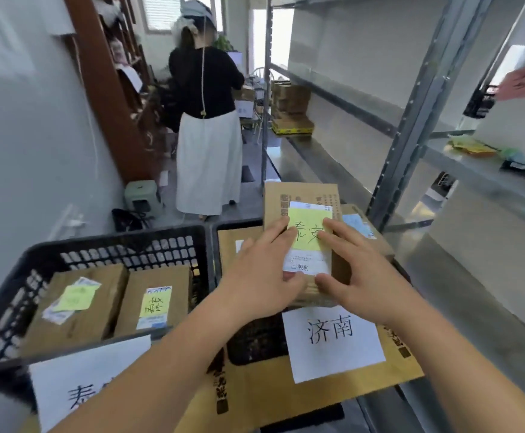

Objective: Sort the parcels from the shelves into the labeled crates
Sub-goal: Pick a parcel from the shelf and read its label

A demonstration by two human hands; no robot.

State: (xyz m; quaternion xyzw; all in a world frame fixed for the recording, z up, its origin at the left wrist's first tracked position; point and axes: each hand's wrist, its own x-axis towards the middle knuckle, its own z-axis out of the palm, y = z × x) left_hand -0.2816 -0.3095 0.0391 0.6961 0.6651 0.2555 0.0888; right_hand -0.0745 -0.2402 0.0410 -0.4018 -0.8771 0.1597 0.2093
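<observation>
— Parcel (301, 210) with the yellow note (309, 228): where did you have it?

— Just right of the frame's centre, above the right crate (342, 375), the one whose white sheet (333, 346) read 济南. Both my hands were on it: my left hand (264, 270) lay with fingers fairly straight over the note's left edge and the thumb tucked at the near end, and my right hand (353, 270) matched it on the right side, thumb at the near edge.

— Did the note agree with that crate?

— I judged not. It looked like 泰安, like the note on a parcel (156, 303) already lying in the black crate (123, 242) at lower left, whose sheet (77, 375) began with 泰.

— So how to do it well?

— Read the note before letting go, I reckoned, keep both thumbs under the near edge so the box stayed level, carry it left over the crate wall, and lay it flat beside the two there, label upward.
</observation>
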